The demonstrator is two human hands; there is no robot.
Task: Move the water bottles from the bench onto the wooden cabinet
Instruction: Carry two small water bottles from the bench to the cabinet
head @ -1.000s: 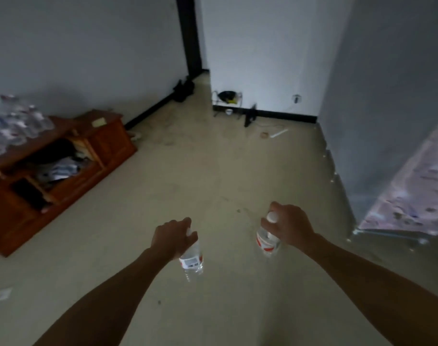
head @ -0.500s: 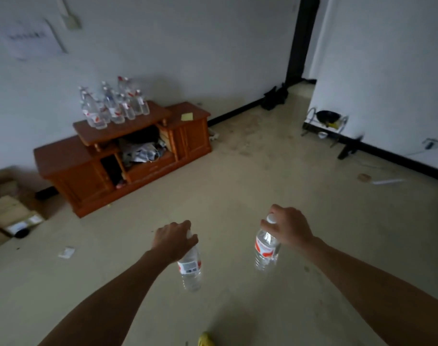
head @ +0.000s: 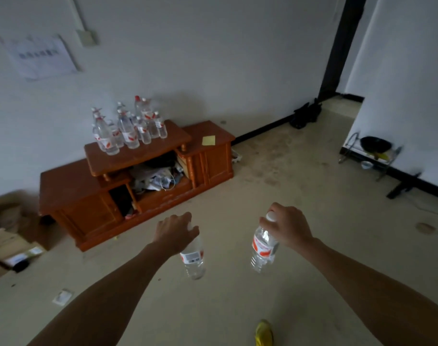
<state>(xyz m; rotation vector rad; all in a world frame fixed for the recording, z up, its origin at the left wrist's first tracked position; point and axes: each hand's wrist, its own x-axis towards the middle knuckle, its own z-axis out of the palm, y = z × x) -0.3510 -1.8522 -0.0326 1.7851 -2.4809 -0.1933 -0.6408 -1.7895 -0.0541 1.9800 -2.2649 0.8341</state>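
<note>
My left hand (head: 176, 232) grips the top of a clear water bottle (head: 193, 258) that hangs below it over the floor. My right hand (head: 286, 227) holds a second clear bottle with a red label (head: 263, 248) by its white-capped neck. Ahead and to the left stands the wooden cabinet (head: 70, 181) against the wall. Several water bottles (head: 128, 126) with red labels stand grouped on its raised middle shelf top. The bench is out of view.
A yellow note (head: 208, 140) lies on the cabinet's right section; clutter fills its open middle shelf. Cardboard boxes (head: 8, 236) sit at the left. A wire rack with a black pan (head: 374, 148) stands by the right wall. A yellow shoe (head: 264, 332) shows at the bottom edge.
The view has swung left and closer, bringing the cabinet from the left edge toward the middle. Both hands keep their bottles at the same height.
</note>
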